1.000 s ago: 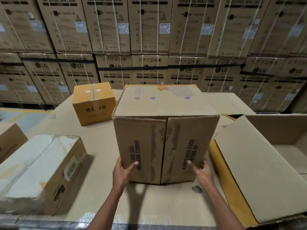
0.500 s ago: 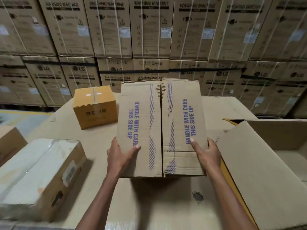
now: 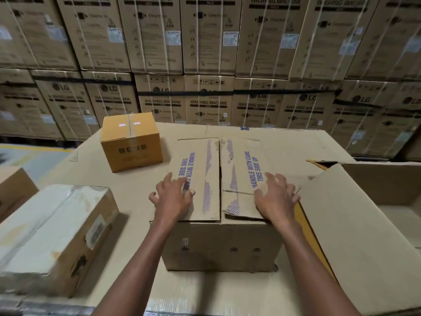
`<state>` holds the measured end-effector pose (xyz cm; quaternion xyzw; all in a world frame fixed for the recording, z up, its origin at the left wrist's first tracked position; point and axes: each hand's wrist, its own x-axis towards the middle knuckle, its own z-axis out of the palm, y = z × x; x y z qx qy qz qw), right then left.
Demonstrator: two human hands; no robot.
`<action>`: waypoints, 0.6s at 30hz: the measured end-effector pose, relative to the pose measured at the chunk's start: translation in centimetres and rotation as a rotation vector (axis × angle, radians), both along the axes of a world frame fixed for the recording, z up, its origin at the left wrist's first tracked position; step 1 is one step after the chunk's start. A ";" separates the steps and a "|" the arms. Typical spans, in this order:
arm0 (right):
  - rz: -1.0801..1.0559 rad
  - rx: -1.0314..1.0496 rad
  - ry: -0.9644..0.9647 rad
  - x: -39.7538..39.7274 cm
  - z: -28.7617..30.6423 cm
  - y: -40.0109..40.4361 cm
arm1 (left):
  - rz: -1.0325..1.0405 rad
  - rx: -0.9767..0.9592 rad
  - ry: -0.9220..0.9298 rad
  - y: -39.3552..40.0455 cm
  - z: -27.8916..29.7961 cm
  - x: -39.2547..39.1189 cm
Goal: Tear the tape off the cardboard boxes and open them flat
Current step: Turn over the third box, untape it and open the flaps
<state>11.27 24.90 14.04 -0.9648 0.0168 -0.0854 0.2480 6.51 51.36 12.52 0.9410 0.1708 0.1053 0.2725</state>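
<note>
A brown cardboard box (image 3: 218, 245) stands upright in the middle of the work surface, its two top flaps printed "HANDLE WITH CARE THIS SIDE UP" meeting at a centre seam. My left hand (image 3: 170, 197) rests with spread fingers on the left flap near its front corner. My right hand (image 3: 275, 197) lies with spread fingers on the right flap, whose front edge is creased and torn. Neither hand grips anything. No tape is visible along the seam.
A small yellow-brown taped box (image 3: 132, 142) sits behind left. A long box wrapped in pale tape (image 3: 52, 233) lies at the left. A large open carton (image 3: 364, 224) stands at the right. Stacked washing machine cartons (image 3: 209, 53) form the back wall.
The box has been tipped from its side onto its base, so the printed flaps now face up. Both hands moved from its side edges onto the top flaps.
</note>
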 end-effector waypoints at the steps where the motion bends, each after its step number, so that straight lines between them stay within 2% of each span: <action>1: 0.139 0.001 -0.052 -0.5 0.4 0.7 | -0.052 0.008 -0.034 -0.8 -0.1 -0.2; 3: 0.394 -0.010 -0.025 -1.5 1.2 2.4 | -0.150 0.016 -0.060 -2.5 -0.3 -0.7; 6: 0.549 -0.160 0.046 -2.5 1.3 4.4 | -0.225 0.021 -0.062 -4.1 -0.3 -1.2; 11: 0.538 -0.256 0.045 -2.9 3.1 4.9 | -0.318 0.058 -0.010 -4.7 0.1 -1.7; 18: 0.331 -0.081 -0.316 -3.7 8.8 3.2 | -0.412 0.114 0.042 -5.8 1.4 -2.1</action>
